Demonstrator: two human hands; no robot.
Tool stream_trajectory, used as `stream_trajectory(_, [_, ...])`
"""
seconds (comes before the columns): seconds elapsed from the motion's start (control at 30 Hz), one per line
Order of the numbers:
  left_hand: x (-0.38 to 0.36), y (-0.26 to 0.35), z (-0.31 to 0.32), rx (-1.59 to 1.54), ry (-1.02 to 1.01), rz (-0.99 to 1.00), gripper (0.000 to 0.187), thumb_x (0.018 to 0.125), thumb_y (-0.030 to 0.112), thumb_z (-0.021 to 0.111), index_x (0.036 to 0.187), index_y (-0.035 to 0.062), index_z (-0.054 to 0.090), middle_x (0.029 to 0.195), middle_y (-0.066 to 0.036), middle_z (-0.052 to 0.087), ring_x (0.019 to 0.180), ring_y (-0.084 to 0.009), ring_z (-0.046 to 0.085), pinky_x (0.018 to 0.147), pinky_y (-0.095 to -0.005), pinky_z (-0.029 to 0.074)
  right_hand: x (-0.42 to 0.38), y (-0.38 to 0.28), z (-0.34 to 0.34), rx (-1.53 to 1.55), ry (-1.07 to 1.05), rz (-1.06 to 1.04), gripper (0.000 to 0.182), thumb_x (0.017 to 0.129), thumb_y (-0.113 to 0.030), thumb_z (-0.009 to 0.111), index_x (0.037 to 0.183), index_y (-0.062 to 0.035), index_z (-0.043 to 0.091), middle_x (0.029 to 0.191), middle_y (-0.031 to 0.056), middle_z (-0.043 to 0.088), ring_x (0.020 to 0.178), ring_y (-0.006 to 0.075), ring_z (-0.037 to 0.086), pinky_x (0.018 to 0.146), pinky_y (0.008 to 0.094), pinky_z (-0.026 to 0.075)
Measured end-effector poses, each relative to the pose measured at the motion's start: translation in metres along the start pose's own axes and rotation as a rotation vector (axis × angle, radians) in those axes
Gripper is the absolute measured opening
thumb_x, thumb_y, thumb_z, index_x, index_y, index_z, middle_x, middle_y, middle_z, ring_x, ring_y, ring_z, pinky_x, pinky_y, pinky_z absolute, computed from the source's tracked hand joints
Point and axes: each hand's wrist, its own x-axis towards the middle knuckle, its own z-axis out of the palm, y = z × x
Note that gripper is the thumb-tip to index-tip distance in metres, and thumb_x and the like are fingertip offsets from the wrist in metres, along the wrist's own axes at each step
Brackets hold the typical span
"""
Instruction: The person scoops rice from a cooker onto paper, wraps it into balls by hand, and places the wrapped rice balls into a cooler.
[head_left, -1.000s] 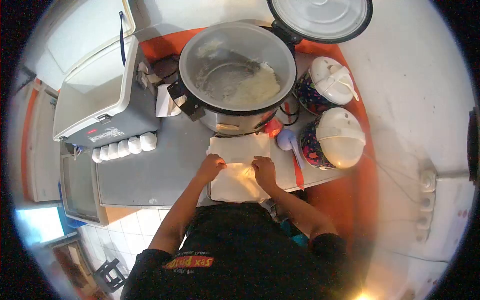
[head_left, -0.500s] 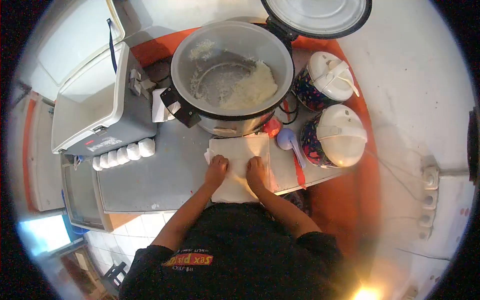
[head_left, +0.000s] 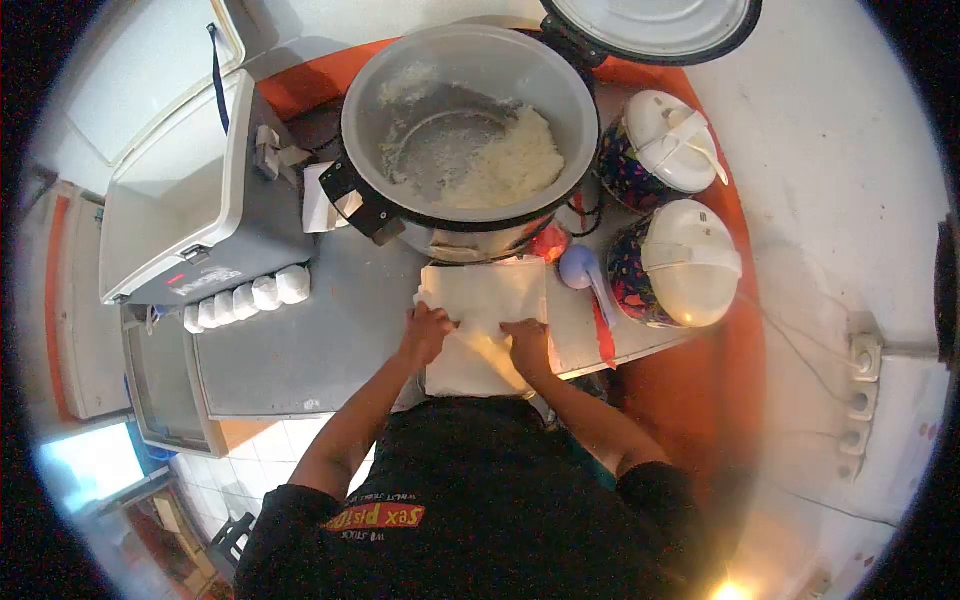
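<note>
A stack of pale wrapping paper (head_left: 485,285) lies at the counter's front edge, close against my body. My left hand (head_left: 428,333) is at its left side, fingers curled and thumb stretched inward over the top sheet. At the right side my right hand (head_left: 528,345) mirrors it, closed with the thumb pointing inward. Both hands appear to grip the paper by its sides; the fingertips beneath are partly hidden. Just behind the stack stands a large open rice cooker (head_left: 470,215), with white rice (head_left: 515,165) heaped on the right of its pot.
An open grey cooler box (head_left: 225,215) stands at the left, with a row of white wrapped bundles (head_left: 243,300) before it. Right of the paper are a purple rice scoop (head_left: 580,268), a red object (head_left: 549,243) and two patterned containers with white lids (head_left: 690,265).
My fists have loosened somewhat and the thumbs now extend inward across the paper. The view has shifted slightly, and the right hand sits a little lower and further right.
</note>
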Motion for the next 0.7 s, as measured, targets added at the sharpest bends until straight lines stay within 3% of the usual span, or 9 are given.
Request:
stream_trajectory(0.03, [0.008,-0.004,-0.001,0.000,-0.001,-0.002,0.035,0.084,0.021,0.064,0.119,0.0256,0.068,0.115,0.001,0.056,0.113,-0.0273,0.046,0.094,-0.0523,0.038,0.008,-0.001,0.001,0.001,-0.001,-0.001,0.034,0.084,-0.004,0.056,0.117,-0.0066,0.065,0.103,0.0064,0.073,0.109,0.0297,0.065,0.096,0.0478,0.042])
stream_trajectory(0.1, [0.022,-0.008,-0.007,-0.353,-0.006,-0.113,0.023,0.084,0.025,0.067,0.107,0.0270,0.072,0.108,0.002,0.061,0.114,-0.0263,0.047,0.094,-0.0501,0.036,0.026,0.001,0.009,0.088,0.099,0.085,0.026,0.084,-0.004,0.057,0.109,-0.0053,0.065,0.095,0.0087,0.073,0.094,0.0304,0.068,0.081,0.0465,0.049])
stream_trajectory(0.13, [0.028,-0.006,-0.013,-0.354,-0.001,-0.114,0.023,0.084,0.025,0.067,0.107,0.0270,0.072,0.108,0.002,0.061,0.114,-0.0263,0.047,0.094,-0.0501,0.036,0.036,0.001,0.008,0.155,0.072,0.133,0.018,0.085,-0.004,0.057,0.102,-0.0043,0.064,0.093,0.0145,0.072,0.084,0.0324,0.068,0.070,0.0466,0.053])
stream_trajectory(0.27, [0.035,0.036,-0.057,-0.172,0.007,-0.329,0.012,0.085,0.028,0.067,0.094,0.0234,0.074,0.104,0.000,0.064,0.113,-0.0265,0.048,0.096,-0.0457,0.035,0.059,-0.013,0.005,-0.161,0.260,0.023,0.015,0.082,-0.004,0.060,0.097,-0.0024,0.065,0.085,0.0179,0.070,0.083,0.0349,0.067,0.071,0.0488,0.055])
stream_trajectory(0.33, [0.031,0.042,-0.061,-0.070,0.077,-0.382,0.012,0.084,0.027,0.067,0.094,0.0232,0.073,0.106,0.000,0.063,0.113,-0.0267,0.049,0.096,-0.0443,0.035,0.069,-0.017,-0.004,-0.397,-0.060,0.077,0.023,0.084,-0.019,0.066,0.102,-0.0045,0.063,0.102,0.0201,0.067,0.093,0.0370,0.067,0.076,0.0480,0.055])
stream_trajectory(0.47, [0.008,0.037,-0.007,-0.010,0.303,-0.156,0.019,0.084,0.022,0.063,0.101,0.0155,0.070,0.108,-0.002,0.060,0.110,-0.0267,0.049,0.094,-0.0441,0.038,0.078,0.015,0.037,-0.240,-0.194,0.222,0.015,0.081,-0.014,0.067,0.092,-0.0053,0.071,0.103,0.0193,0.065,0.079,0.0375,0.065,0.072,0.0469,0.055])
stream_trajectory(0.57, [-0.009,0.042,-0.003,0.019,0.357,-0.041,0.027,0.086,0.019,0.058,0.111,0.0095,0.066,0.113,-0.006,0.057,0.110,-0.0276,0.049,0.096,-0.0461,0.038,0.074,0.012,0.071,-0.321,-0.258,0.207,0.027,0.081,-0.021,0.069,0.102,-0.0033,0.069,0.119,0.0227,0.058,0.096,0.0396,0.061,0.085,0.0472,0.052])
stream_trajectory(0.63, [-0.023,0.052,-0.006,0.026,0.332,-0.038,0.031,0.088,0.017,0.055,0.116,0.0070,0.064,0.117,-0.008,0.055,0.110,-0.0284,0.048,0.098,-0.0475,0.037,0.066,-0.029,0.085,-0.190,0.082,0.510,0.047,0.077,-0.025,0.074,0.113,0.0021,0.061,0.123,0.0258,0.054,0.115,0.0426,0.050,0.097,0.0496,0.044])
stream_trajectory(0.7, [-0.025,0.054,-0.010,-0.106,0.242,-0.097,0.042,0.087,0.011,0.053,0.128,0.0053,0.058,0.126,-0.012,0.050,0.112,-0.0306,0.046,0.103,-0.0481,0.036,0.049,-0.087,0.045,-0.079,0.099,0.571,0.057,0.074,-0.027,0.077,0.118,0.0032,0.056,0.124,0.0269,0.052,0.120,0.0426,0.045,0.100,0.0500,0.041])
